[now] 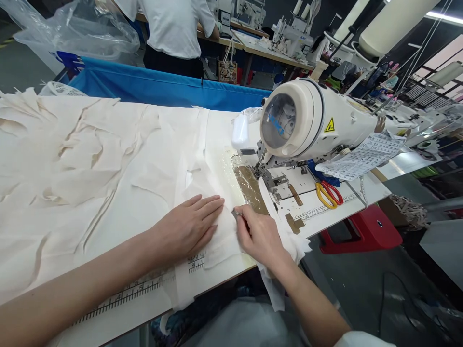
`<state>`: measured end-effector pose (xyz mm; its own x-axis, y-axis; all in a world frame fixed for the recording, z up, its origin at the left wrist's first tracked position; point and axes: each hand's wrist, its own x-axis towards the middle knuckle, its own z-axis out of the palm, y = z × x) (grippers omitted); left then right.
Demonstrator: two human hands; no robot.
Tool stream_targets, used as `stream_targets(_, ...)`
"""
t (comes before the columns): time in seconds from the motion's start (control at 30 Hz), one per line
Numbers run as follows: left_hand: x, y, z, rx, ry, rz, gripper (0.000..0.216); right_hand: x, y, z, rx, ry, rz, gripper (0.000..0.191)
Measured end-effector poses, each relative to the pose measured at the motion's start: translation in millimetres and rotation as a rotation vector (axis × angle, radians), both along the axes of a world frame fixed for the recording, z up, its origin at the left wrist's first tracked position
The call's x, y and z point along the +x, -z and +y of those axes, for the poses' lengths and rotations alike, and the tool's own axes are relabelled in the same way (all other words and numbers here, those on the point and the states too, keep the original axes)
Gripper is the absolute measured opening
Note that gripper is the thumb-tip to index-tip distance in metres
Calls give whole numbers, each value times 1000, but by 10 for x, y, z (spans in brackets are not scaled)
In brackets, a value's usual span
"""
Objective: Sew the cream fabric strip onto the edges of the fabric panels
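Note:
My left hand (191,224) lies flat, fingers stretched out and together, on a thin white fabric piece (224,248) on the sewing table. Just right of it, my right hand (258,233) is closed in a pinch. A small grey metal tool (236,213) pokes out between its thumb and forefinger; the rest is hidden in the fingers. More white fabric (285,236) lies under and beside my right wrist and hangs over the table's front edge. The sewing machine (307,118) stands beyond my right hand, its needle area apart from both hands.
Layered white fabric pieces (90,154) cover the table's left side. Yellow-and-red scissors (329,195) and a small wooden-handled tool (295,194) lie by the machine. A printed sheet (361,156) hangs there. Behind are a blue cloth bin (162,86) and a person in white (173,29).

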<state>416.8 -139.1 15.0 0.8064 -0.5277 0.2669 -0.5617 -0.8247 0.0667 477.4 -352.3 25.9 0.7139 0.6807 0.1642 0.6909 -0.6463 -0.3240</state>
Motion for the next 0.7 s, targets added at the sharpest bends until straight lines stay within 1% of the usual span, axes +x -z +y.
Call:
stream_targets(0.13, -35, -15, -2, 33, 23, 19, 47, -10, 27, 3, 75, 31, 16, 26)
stream_targets(0.23, -61, -10, 0, 25, 8, 39, 47, -13, 32, -7, 97, 31, 8, 26)
stream_targets(0.33, -75, 4, -9, 8, -13, 41, 45, -21, 32, -13, 92, 17, 4, 26)
stream_targets(0.5, -76, 16, -46, -23, 26, 55, 43, -44, 21, 21, 83, 39, 1, 24)
stream_targets(0.7, -90, -5, -44, -18, 36, 81, 44, -56, 3, 99, -8, 28, 24, 21)
